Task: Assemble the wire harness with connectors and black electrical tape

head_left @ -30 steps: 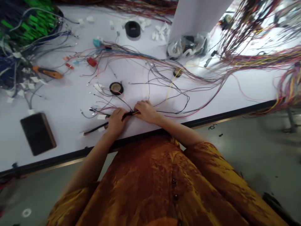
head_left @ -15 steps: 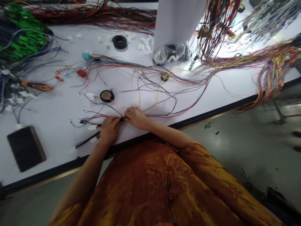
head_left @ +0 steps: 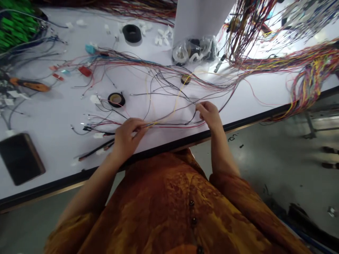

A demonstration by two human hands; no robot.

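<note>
My left hand (head_left: 129, 137) pinches a bundle of thin wires (head_left: 164, 124) close to the table's front edge. Loose wire ends (head_left: 91, 127) fan out to the left of that hand, some with small terminals. Farther right, my right hand (head_left: 209, 112) has its fingertips closed on a black wire (head_left: 194, 115) that loops back toward the bundle. Yellow, red and black strands run between the two hands. A black cable piece (head_left: 96, 149) lies just left of my left wrist. Behind my left hand sits a roll of black tape (head_left: 116, 100).
A phone (head_left: 22, 158) with a cable lies at the left, below an orange-handled tool (head_left: 29, 84). Another black tape roll (head_left: 131, 33) and a plastic bag of rolls (head_left: 194, 51) are farther back. Thick wire bundles (head_left: 304, 60) spread across the right. The table's dark edge (head_left: 169, 146) runs along my body.
My right hand has moved right, away from my left hand, and now pinches a black wire. My left hand stays on the bundle. The camera view has shifted slightly.
</note>
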